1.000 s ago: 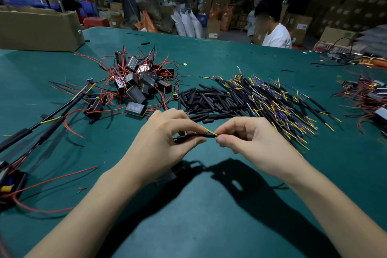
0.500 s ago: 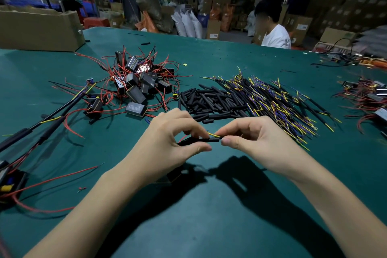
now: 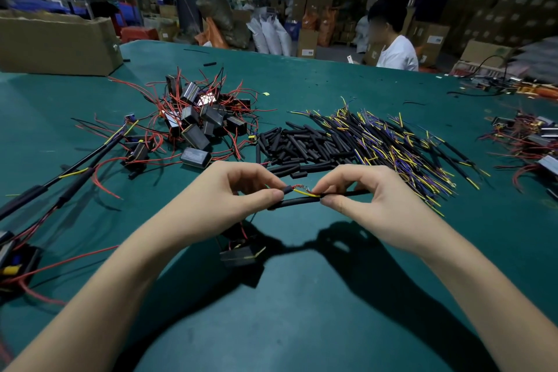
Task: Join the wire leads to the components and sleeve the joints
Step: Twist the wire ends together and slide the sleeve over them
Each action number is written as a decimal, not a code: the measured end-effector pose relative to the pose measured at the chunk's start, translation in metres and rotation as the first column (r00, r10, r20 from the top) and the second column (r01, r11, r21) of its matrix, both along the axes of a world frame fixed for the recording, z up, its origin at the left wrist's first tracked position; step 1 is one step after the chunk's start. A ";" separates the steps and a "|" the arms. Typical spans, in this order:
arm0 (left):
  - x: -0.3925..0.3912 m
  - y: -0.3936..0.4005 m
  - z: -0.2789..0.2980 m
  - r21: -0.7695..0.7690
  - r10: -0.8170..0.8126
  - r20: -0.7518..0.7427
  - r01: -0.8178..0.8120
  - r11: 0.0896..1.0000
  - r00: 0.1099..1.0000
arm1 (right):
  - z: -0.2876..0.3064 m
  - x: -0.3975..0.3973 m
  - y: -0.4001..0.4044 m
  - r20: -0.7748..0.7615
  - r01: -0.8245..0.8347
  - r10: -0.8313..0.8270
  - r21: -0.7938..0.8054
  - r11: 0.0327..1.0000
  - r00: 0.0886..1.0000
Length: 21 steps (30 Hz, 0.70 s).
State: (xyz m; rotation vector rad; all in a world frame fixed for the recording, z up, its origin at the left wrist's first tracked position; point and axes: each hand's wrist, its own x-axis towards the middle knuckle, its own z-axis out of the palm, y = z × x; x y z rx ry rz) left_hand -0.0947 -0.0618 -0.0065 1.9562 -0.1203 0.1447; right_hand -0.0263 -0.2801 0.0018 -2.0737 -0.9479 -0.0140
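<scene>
The table is covered in a matt green, felt-like cloth. The component boxes in the heap look like glossy black plastic, some catching bright glare, while the cut sleeve tubes are dull black, smooth and rubbery. The carton is rough brown cardboard with torn edges.

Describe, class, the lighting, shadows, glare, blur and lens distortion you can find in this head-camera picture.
Head view: light from above and ahead throws hard dark shadows of both hands onto the green table toward the camera; glare whitens one box in the pile of black components; the wide lens bows the table's far edge; the left hand and right hand are fairly sharp, the background boxes soft.
</scene>
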 end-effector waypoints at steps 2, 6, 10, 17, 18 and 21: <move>0.000 -0.002 -0.001 0.040 0.015 0.062 -0.017 0.999 0.998 | 0.001 -0.001 0.000 0.058 -0.005 0.004 0.003 1.000 0.998; -0.001 -0.003 0.001 0.120 0.042 0.140 -0.059 0.991 0.989 | 0.004 -0.001 -0.002 0.152 -0.026 0.029 -0.022 0.999 0.988; -0.002 -0.005 0.001 0.174 0.068 0.265 -0.117 0.978 0.962 | 0.003 -0.001 -0.002 0.156 -0.036 0.049 -0.087 0.996 0.987; -0.002 -0.008 0.002 0.224 0.048 0.383 -0.143 0.964 0.922 | -0.006 -0.004 0.008 -0.019 -0.017 0.018 0.080 0.997 1.000; -0.002 -0.008 0.002 0.227 0.046 0.390 -0.144 0.963 0.920 | -0.007 -0.004 0.009 -0.038 -0.023 0.026 0.101 0.995 0.999; -0.002 -0.008 0.002 0.237 0.041 0.393 -0.144 0.961 0.919 | -0.012 -0.006 0.014 -0.085 -0.029 0.045 0.182 0.983 0.995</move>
